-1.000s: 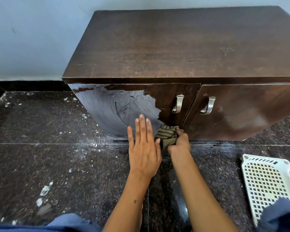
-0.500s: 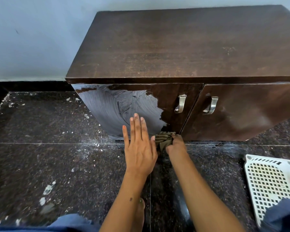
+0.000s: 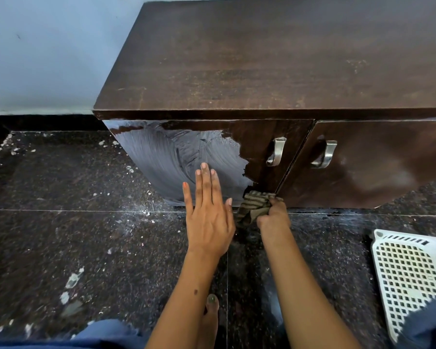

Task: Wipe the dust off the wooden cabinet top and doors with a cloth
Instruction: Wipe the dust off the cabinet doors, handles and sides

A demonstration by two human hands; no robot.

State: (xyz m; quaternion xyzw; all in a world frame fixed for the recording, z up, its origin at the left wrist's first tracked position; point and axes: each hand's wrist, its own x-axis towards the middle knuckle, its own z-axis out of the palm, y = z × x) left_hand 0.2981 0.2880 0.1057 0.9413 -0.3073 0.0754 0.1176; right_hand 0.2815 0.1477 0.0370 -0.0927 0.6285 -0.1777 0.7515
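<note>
The right hand reached forward with its forearm stretched low, fingers clenched around the striped cloth, pressing it to the bottom corner of the left door of the cabinet. The left hand lay spread flat beside it, fingers together, against the streaked door.

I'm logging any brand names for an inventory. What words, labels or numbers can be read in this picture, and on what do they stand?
None: no readable text anywhere.
Cabinet top: only scuffs and dust marks, no lettering.
Door handles: plain metal, no brand.
White basket: no visible label or mark.
Striped cloth in the right hand: no tag seen.
</note>
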